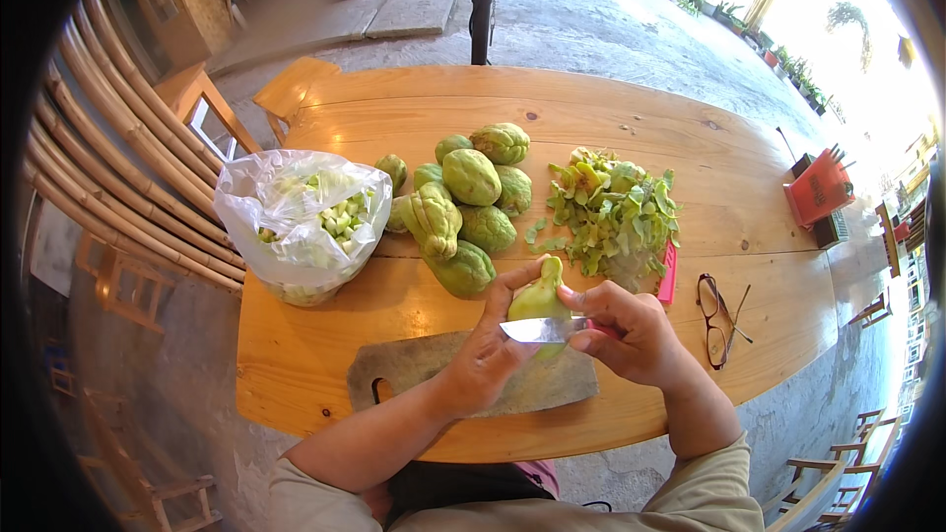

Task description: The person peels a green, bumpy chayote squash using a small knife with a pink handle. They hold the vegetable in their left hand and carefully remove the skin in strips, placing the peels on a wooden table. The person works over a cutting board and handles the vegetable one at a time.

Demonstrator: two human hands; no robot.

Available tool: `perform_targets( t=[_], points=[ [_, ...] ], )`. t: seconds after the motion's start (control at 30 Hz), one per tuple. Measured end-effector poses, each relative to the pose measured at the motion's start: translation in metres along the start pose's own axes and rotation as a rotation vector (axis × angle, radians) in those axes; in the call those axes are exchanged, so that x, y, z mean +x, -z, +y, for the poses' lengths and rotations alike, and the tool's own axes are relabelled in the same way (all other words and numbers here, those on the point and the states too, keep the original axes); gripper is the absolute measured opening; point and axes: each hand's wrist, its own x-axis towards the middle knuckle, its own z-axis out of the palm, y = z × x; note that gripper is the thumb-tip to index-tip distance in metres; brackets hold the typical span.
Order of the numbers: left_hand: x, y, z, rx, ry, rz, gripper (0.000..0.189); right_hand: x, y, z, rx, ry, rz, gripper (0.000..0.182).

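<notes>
Above a worn cutting board (547, 388), my left hand (484, 355) holds a peeled light-green chayote (538, 299), its narrow end pointing away from me. My right hand (628, 329) grips the handle of a small knife (543, 329), whose blade lies across the chayote, and its thumb and forefinger are close to the fruit. Several unpeeled chayotes (471, 177) are piled beyond my hands. A heap of green peelings (617, 214) lies to their right, partly over a pink-handled tool (668, 273). At the left stands a clear plastic bag (303, 229) with cut green pieces in it.
Folded-open eyeglasses (715, 321) lie on the wooden table (783, 303) at the right. A red utensil holder (819, 188) stands near the table's right end. A wooden chair (295, 89) touches the far left side, and bamboo poles (140, 125) curve along the left.
</notes>
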Motion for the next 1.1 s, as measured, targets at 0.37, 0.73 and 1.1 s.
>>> perform_targets(
  t=[0.37, 0.73, 1.1],
  points=[
    [-0.002, -0.006, 0.007, 0.003, 0.050, -0.002, 0.061, -0.002, -0.011, 0.004, 0.010, -0.022, 0.098, 0.027],
    [0.000, -0.002, 0.009, -0.069, 0.022, -0.067, 0.068, -0.004, 0.009, -0.007, 0.153, -0.118, -0.040, 0.048],
    [-0.002, -0.005, 0.017, -0.080, 0.033, -0.127, 0.068, -0.007, 0.007, 0.002, 0.076, -0.025, -0.052, 0.046]
  ],
)
